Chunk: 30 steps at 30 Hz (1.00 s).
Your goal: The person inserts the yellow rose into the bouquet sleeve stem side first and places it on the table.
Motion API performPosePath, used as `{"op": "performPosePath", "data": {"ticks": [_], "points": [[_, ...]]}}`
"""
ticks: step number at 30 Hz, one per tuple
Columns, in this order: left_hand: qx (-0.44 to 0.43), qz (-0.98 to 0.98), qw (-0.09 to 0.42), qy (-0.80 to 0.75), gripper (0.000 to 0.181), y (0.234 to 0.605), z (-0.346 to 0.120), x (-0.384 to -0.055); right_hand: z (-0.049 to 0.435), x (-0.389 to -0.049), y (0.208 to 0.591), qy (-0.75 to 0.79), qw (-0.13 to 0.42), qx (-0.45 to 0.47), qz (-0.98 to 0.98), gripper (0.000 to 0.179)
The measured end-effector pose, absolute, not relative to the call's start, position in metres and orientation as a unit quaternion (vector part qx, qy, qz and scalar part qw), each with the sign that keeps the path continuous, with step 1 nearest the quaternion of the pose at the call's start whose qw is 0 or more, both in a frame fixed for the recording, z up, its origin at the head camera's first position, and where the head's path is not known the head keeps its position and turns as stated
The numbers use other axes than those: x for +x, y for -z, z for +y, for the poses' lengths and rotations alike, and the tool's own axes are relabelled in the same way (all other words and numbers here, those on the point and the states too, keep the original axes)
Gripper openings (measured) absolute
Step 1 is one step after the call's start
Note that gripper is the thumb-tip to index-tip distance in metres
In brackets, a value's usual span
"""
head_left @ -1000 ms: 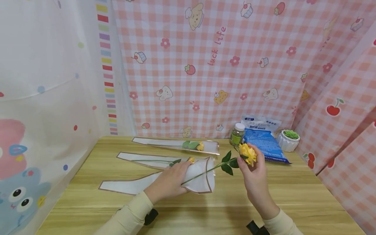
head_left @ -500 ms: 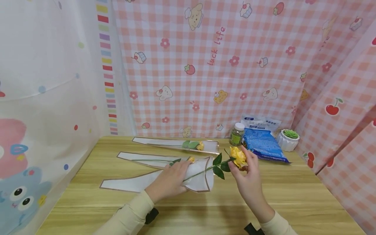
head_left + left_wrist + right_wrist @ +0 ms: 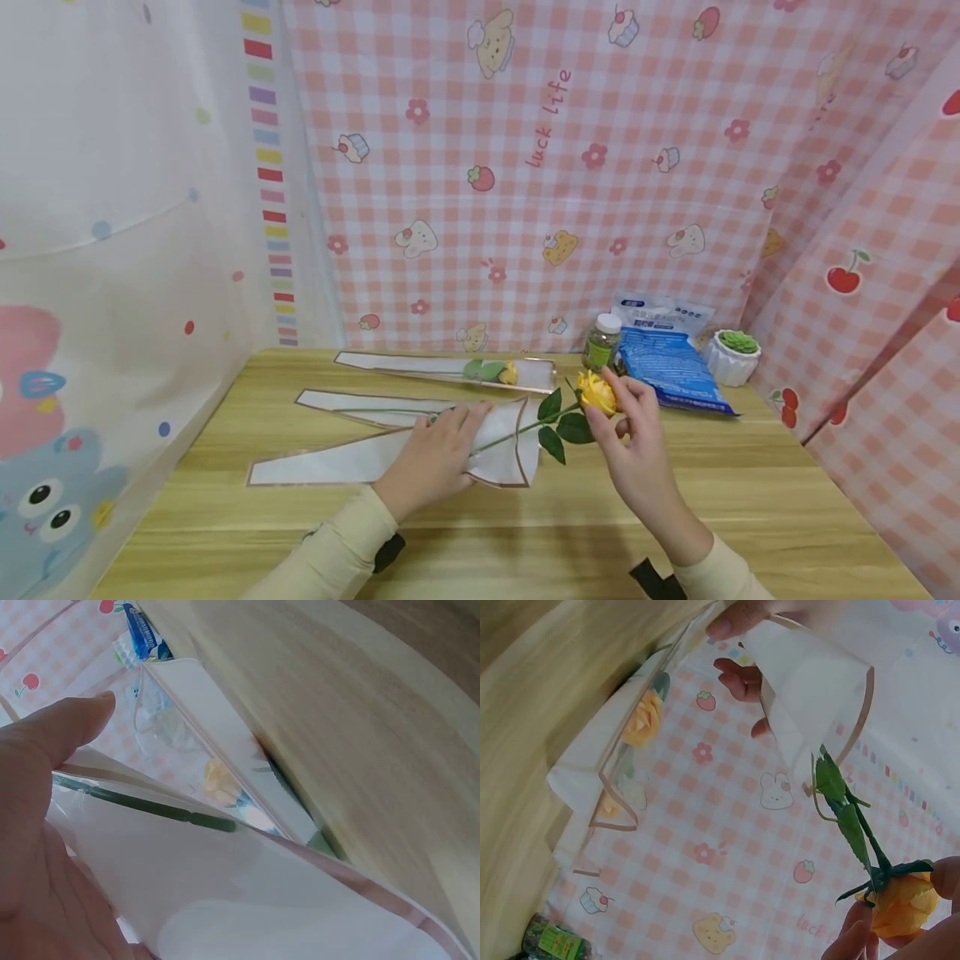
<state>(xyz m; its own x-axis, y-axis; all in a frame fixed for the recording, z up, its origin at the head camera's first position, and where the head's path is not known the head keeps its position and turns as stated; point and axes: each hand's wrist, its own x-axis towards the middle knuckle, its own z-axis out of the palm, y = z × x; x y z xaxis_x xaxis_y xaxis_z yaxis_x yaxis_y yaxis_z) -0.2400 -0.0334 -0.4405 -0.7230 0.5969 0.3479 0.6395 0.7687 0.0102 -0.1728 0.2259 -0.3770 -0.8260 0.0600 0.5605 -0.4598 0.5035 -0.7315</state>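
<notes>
My left hand (image 3: pixel 435 462) grips a white flower sleeve (image 3: pixel 322 462) with a brown border, its tapered end toward the left and its wide mouth toward the right. In the left wrist view, part of a green stem (image 3: pixel 142 804) shows within the sleeve. My right hand (image 3: pixel 637 433) holds a yellow rose (image 3: pixel 595 393) by its bloom, fingertips around the petals. Its dark green leaves (image 3: pixel 575 428) stand just outside the sleeve's mouth, while the stem runs down into the sleeve toward my left hand. The right wrist view shows the bloom (image 3: pixel 904 904) between thumb and fingers.
Behind the held sleeve lie two more sleeves, a near one (image 3: pixel 337 402) and a far one (image 3: pixel 408 364), each with a yellow rose inside. A white-capped jar (image 3: pixel 602 343), a blue bag (image 3: pixel 671 367) and a potted succulent (image 3: pixel 733 358) stand at the table's back right.
My right hand has moved left with the rose, bringing bloom and leaves nearer the sleeve's mouth. My left hand stays almost in place, and the sleeve has shifted slightly.
</notes>
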Motion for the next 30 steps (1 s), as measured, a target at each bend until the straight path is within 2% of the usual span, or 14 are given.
{"op": "performPosePath", "data": {"ticks": [7,15,25,30], "points": [[-0.327,-0.927,0.175,0.053,0.098,0.443,-0.034,-0.241,0.224,-0.174,0.37,-0.502,0.278,0.1,-0.813,0.04],[-0.316,-0.925,0.204,0.054,0.092,0.449,-0.034,-0.243,0.221,-0.175,0.364,-0.513,0.304,0.09,-0.798,0.033],[-0.315,-0.927,0.196,0.055,0.094,0.45,-0.033,-0.242,0.219,-0.173,0.362,-0.5,0.329,0.081,-0.797,0.034],[-0.315,-0.93,0.181,0.053,0.098,0.45,-0.033,-0.243,0.213,-0.174,0.365,-0.508,0.331,0.099,-0.789,0.028]]}}
